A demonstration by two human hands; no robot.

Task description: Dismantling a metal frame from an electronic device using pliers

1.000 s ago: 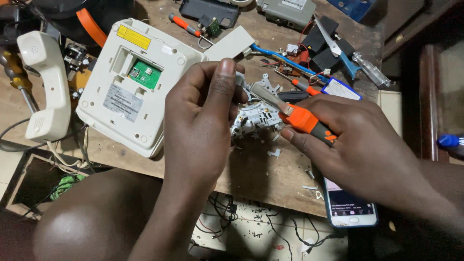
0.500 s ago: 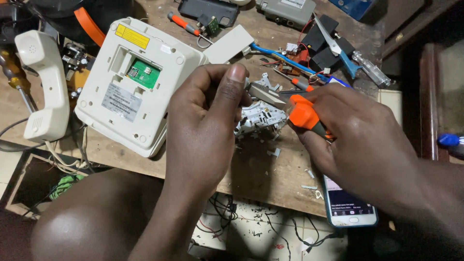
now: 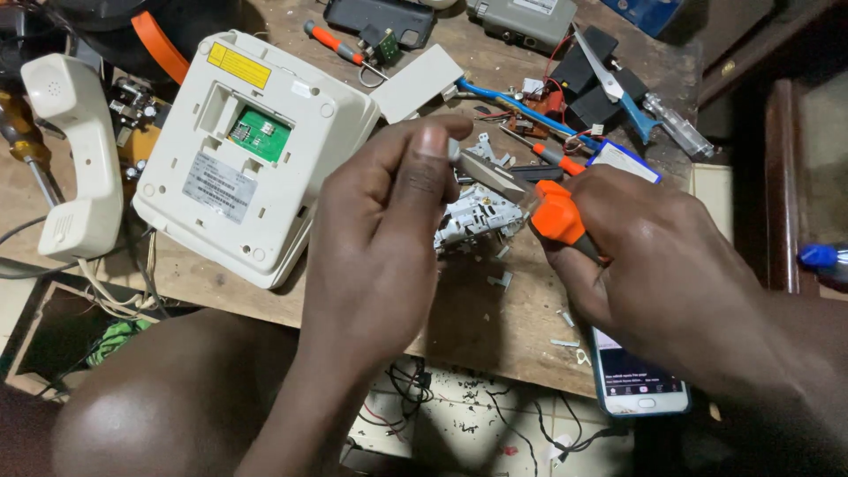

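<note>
My left hand (image 3: 380, 238) is raised over the wooden bench (image 3: 477, 309), thumb and fingertips pinched on a small part that I can barely see near the blade tip. My right hand (image 3: 662, 274) grips an orange-handled cutter knife (image 3: 530, 199), its blade pointing left toward my left thumb. Just below the blade lies a white broken plastic piece (image 3: 477, 216). A white desk telephone base (image 3: 252, 155) lies upside down at the left, with a green circuit board (image 3: 259, 135) showing through an opening.
A white handset (image 3: 75, 150) lies far left. A smartphone (image 3: 636, 380) sits under my right wrist at the bench edge. Screwdrivers (image 3: 334, 42), blue-handled scissors (image 3: 618, 88), black boxes and loose plastic scraps crowd the back. Wires hang below the bench.
Both hands have shifted slightly; the knife in my right hand has tilted and moved a little up and left toward my left thumb. The phone base has stayed put.
</note>
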